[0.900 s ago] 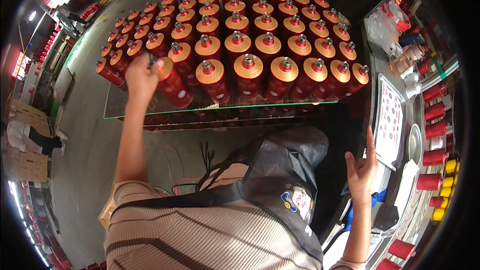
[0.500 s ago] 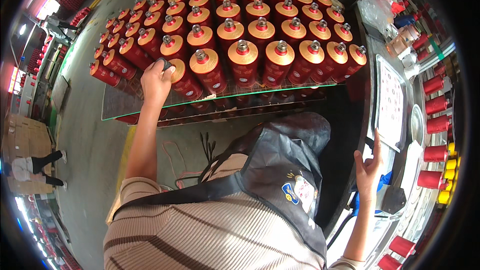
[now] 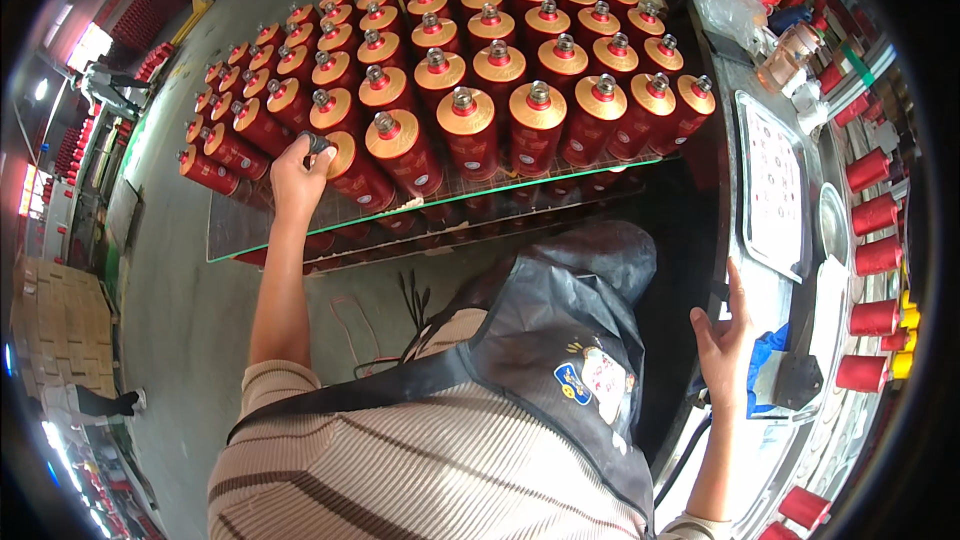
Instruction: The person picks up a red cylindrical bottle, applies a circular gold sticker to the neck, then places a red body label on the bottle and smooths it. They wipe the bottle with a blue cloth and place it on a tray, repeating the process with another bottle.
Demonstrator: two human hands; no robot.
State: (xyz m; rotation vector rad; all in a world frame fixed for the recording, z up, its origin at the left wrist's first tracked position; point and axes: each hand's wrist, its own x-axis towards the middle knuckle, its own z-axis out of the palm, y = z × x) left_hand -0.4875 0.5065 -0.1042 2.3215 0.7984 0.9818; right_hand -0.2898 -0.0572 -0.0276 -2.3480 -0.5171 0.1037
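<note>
left grip: my fingers closed around neck of red bottle, left of centre | right grip: half spread, empty | probably stiff, slippery body; neck is better hold

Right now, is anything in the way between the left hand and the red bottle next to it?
No, nothing that shows: the left hand grips the red bottle at its neck. The next bottle stands to the right, not between them.
</note>
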